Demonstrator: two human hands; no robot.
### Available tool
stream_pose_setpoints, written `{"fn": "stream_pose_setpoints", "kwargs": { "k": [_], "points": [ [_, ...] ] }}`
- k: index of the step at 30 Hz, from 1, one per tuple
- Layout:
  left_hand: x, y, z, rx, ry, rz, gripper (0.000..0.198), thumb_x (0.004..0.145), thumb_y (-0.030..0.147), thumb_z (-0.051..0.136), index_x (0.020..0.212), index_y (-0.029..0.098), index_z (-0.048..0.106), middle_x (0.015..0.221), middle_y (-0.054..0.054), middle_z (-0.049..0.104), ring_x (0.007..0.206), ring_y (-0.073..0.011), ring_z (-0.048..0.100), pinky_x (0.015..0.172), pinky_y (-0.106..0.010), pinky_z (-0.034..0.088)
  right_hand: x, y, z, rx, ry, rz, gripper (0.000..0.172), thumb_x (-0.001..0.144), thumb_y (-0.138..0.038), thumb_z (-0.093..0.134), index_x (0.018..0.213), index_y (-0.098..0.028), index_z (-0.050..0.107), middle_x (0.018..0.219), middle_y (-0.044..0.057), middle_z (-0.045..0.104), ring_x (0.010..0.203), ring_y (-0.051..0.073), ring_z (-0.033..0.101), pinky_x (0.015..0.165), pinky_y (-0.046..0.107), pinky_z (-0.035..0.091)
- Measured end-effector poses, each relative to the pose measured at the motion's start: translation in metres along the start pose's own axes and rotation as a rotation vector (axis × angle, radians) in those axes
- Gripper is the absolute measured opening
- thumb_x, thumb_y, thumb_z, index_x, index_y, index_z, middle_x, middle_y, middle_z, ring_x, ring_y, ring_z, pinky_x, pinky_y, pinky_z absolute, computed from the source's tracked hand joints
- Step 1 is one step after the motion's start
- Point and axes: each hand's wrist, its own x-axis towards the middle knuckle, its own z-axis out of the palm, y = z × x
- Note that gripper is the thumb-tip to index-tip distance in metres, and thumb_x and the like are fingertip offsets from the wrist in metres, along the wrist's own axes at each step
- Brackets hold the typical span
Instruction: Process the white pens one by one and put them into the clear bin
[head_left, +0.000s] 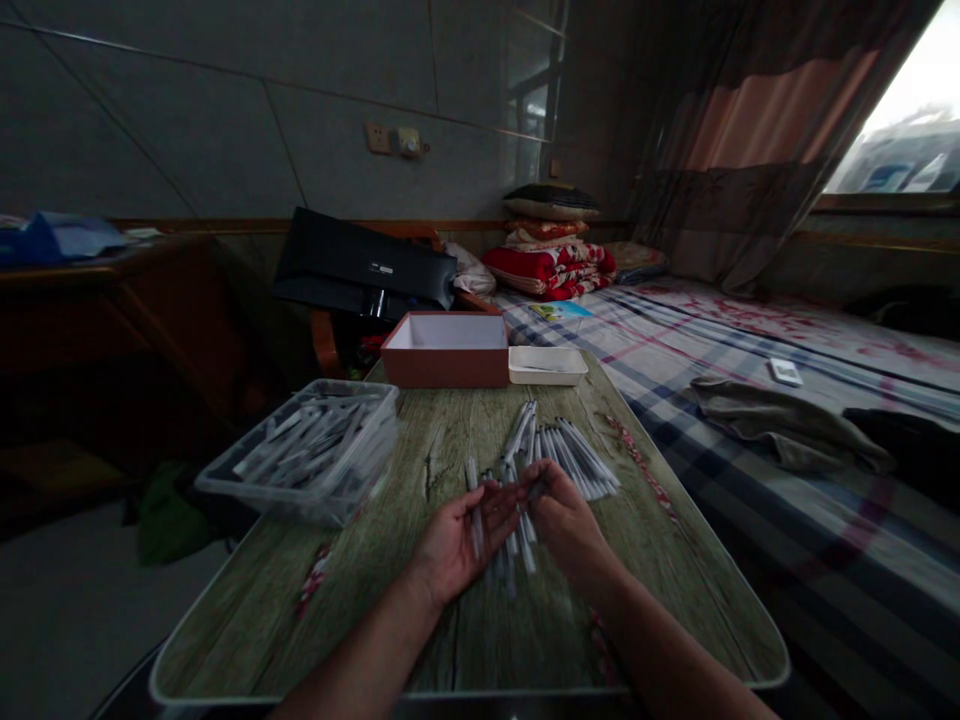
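My left hand (461,540) is turned palm up over the table, with a clear pen (477,525) lying upright across it between thumb and fingers. Its fingertips meet those of my right hand (566,515), which is closed in a pinch. Something small and dark shows at the right fingertips, too blurred to name. Beneath and beyond the hands lie several loose pens (527,555), partly hidden by the fingers. A fanned row of pens (577,460) with dark tips rests just past my right hand.
To the left, a clear plastic bin (225,482) full of pens stands at the table's edge. At the far end are a reddish-brown open box (446,368) and a small white tray (547,378). A bed (645,350) with a plaid sheet runs along the right side of the table (247,640).
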Motion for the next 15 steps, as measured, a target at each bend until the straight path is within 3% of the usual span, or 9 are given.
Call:
{"fn": "stream_pose_setpoints", "kwargs": {
  "k": [4, 7, 11, 15],
  "points": [
    [0.003, -0.004, -0.002, 0.021, -0.045, 0.015, 0.019, 0.088, 0.015, 0.048, 0.095, 0.009, 0.064, 0.096, -0.013, 0.073, 0.098, -0.0211, 0.068, 0.094, -0.037, 0.048, -0.006, -0.002, 0.004, -0.486, 0.044, -0.255, 0.019, 0.078, -0.009, 0.044, 0.088, -0.021, 0.055, 0.083, 0.003, 0.057, 0.08, 0.017, 0.054, 0.077, 0.031, 0.044],
    [0.004, -0.007, -0.002, 0.017, -0.08, -0.024, 0.018, 0.087, 0.015, 0.048, 0.09, 0.009, 0.065, 0.086, -0.01, 0.073, 0.086, -0.0183, 0.07, 0.087, -0.033, 0.052, -0.011, -0.001, 0.01, -0.678, -0.058, -0.426, 0.024, 0.083, -0.008, 0.04, 0.094, -0.022, 0.056, 0.095, 0.007, 0.059, 0.091, 0.019, 0.056, 0.083, 0.034, 0.045],
    [0.003, -0.008, -0.004, 0.011, -0.016, -0.029, 0.015, 0.084, 0.01, 0.05, 0.08, 0.012, 0.065, 0.069, -0.003, 0.07, 0.065, -0.0114, 0.068, 0.069, -0.022, 0.054, -0.014, 0.005, 0.014, -0.889, -0.266, -0.494, 0.038, 0.081, -0.004, 0.043, 0.111, -0.023, 0.057, 0.115, 0.01, 0.06, 0.117, 0.023, 0.05, 0.101, 0.043, 0.036],
    [0.001, -0.005, -0.006, 0.092, -0.008, 0.055, 0.016, 0.083, 0.008, 0.051, 0.082, 0.013, 0.066, 0.07, -0.003, 0.07, 0.064, -0.012, 0.068, 0.065, -0.022, 0.054, -0.016, 0.005, 0.012, -0.994, -0.357, -0.471, 0.051, 0.079, -0.004, 0.045, 0.126, -0.023, 0.049, 0.131, 0.01, 0.054, 0.13, 0.024, 0.04, 0.111, 0.052, 0.018]
  ]
}}
